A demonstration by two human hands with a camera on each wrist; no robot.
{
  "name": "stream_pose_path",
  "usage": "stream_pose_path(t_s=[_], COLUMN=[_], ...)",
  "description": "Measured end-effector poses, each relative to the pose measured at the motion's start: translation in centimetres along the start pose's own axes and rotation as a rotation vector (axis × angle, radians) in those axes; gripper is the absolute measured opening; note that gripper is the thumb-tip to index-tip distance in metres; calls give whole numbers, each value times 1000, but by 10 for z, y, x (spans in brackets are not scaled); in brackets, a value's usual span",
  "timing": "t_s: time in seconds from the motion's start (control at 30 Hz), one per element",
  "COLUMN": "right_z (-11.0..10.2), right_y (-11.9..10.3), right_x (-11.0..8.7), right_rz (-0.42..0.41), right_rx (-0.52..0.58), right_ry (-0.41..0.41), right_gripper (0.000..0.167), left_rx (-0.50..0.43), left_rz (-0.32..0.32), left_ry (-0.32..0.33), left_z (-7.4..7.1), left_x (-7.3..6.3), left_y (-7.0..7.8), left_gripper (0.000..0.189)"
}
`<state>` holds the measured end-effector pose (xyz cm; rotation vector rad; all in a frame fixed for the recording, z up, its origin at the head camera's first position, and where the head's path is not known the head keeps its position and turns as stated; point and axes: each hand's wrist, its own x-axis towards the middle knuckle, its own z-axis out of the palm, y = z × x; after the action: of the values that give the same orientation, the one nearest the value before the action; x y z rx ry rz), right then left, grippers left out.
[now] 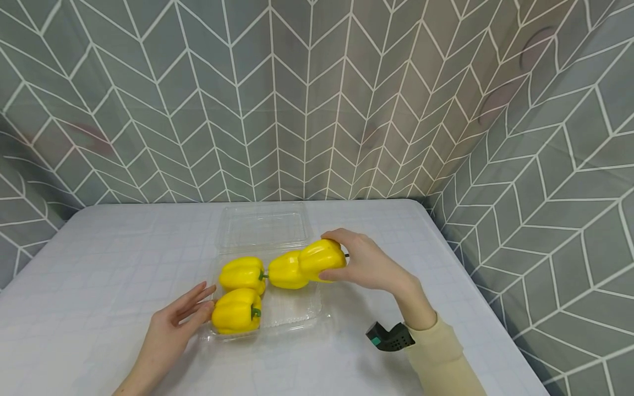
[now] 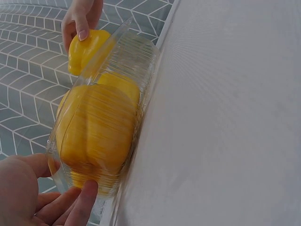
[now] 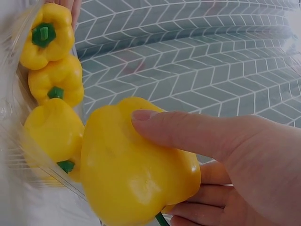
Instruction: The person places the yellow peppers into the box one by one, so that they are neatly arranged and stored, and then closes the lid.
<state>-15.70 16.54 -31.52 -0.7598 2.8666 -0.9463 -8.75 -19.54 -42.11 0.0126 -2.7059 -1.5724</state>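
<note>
"So, where's the held pepper (image 1: 319,258)?"

"By the right rim of the clear tray (image 1: 295,305), gripped by the right hand (image 1: 369,264)."

"And the left hand (image 1: 174,320)?"

"Fingers loosely extended against the tray. I'd steady there, lowering the pepper gently into the bare near-right corner."

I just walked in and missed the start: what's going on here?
A person's right hand grips a yellow pepper by the right edge of a clear plastic container. Three more yellow peppers sit inside it. The left hand touches the container's left side, and the lid lies open at the far side.
</note>
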Motion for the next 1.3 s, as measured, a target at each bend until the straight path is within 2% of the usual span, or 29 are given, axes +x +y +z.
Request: stream_pose_path(t_s=[0.73,1.0,1.3], right_z=[9,11,14], right_y=[-8,-11,-18], right_x=[-1,-2,-3], right_rz=[-49,-60,-88], right_rx=[-10,-17,-23], right_ry=[-34,-34,-42], right_gripper=[64,66,66], left_rx=[3,-10,-7], left_rz=[16,67,60], left_ry=[9,36,33], left_z=[0,1,1], left_x=[-1,-2,-1], left_y=[-1,-2,-2], left_gripper=[64,59,60])
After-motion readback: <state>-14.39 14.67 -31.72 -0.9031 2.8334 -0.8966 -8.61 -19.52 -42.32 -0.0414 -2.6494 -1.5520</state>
